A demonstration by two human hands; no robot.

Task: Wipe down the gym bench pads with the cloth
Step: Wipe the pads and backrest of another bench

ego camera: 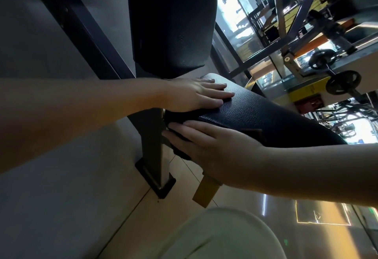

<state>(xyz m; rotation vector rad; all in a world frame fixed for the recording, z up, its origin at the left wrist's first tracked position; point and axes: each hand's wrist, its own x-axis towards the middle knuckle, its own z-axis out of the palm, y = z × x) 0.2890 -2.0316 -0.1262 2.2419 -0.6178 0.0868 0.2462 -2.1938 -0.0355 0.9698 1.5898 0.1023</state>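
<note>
The black leather seat pad (255, 113) of the bench runs from the middle to the right. The black back pad (171, 23) stands above it. My left hand (196, 95) lies flat on the near end of the seat pad with its fingers straight. My right hand (204, 142) presses flat against the pad's side edge, fingers straight. Under those fingers is a dark cloth (180, 151), mostly hidden; a fold hangs below the pad's edge.
The bench's black upright post (155, 152) stands on a foot on the tiled floor, close to a grey wall (51, 33) at the left. A brass-coloured bracket (206, 193) sticks out under the seat. Weight plates (343, 82) and other machines are at the right. My knee (221, 236) is below.
</note>
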